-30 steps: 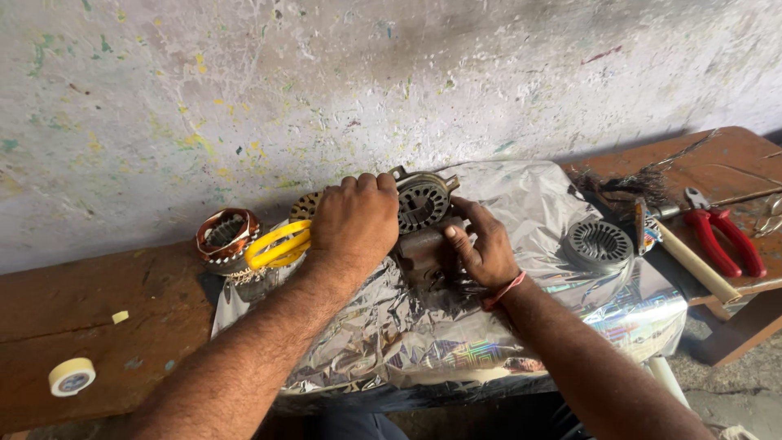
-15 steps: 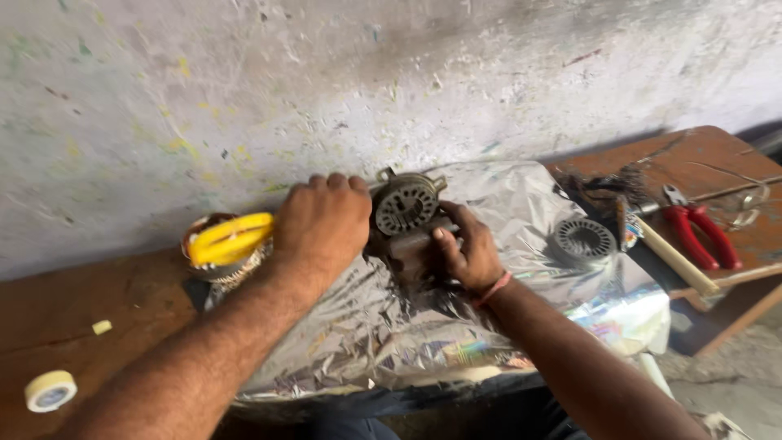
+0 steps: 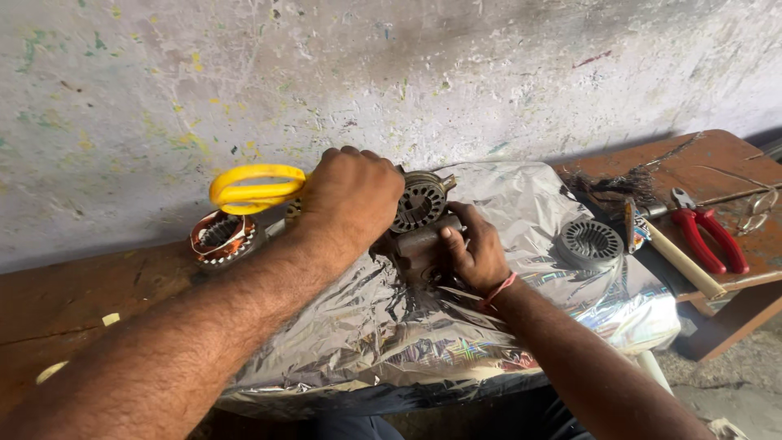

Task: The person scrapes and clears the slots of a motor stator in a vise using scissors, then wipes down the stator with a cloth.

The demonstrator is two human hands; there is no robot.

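**Inspector:** Report the hands first.

**Onlooker:** The left hand [image 3: 352,195] is closed in a fist around the yellow plastic loop handles of a pair of scissors [image 3: 254,187]; the handles stick out to the left of the knuckles and the blades are hidden under the hand. The right hand [image 3: 471,251] is wrapped around a dark cylindrical metal body [image 3: 423,238], fingers curled on it, with a thin red thread band [image 3: 498,289] at the wrist.

**Inspector:** And the piece being worked on?

**Onlooker:** A round grey slotted metal stator core [image 3: 419,204] sits at the top of that dark body, tilted toward me, between the two hands. The left hand touches its left edge. It lies over the crinkled silver foil sheet [image 3: 391,342], near the sheet's far edge, close to the wall.

**Inspector:** What carries the sheet?

**Onlooker:** A worn brown wooden bench [image 3: 73,301] set against a pale paint-flecked plaster wall [image 3: 489,73]. The sheet drapes over the front edge.

**Inspector:** Other items?

**Onlooker:** Left of the scissors, just beside the handles, a round stator wound with copper wire [image 3: 218,236] rests on the bare wood. On the right part of the sheet, well apart from the hands, lies a second empty grey slotted core [image 3: 590,242]. Beyond it are a hammer with a pale wooden handle [image 3: 680,261] and red-handled pliers [image 3: 709,236], lying side by side, with a tangle of dark wire [image 3: 623,183] behind them.
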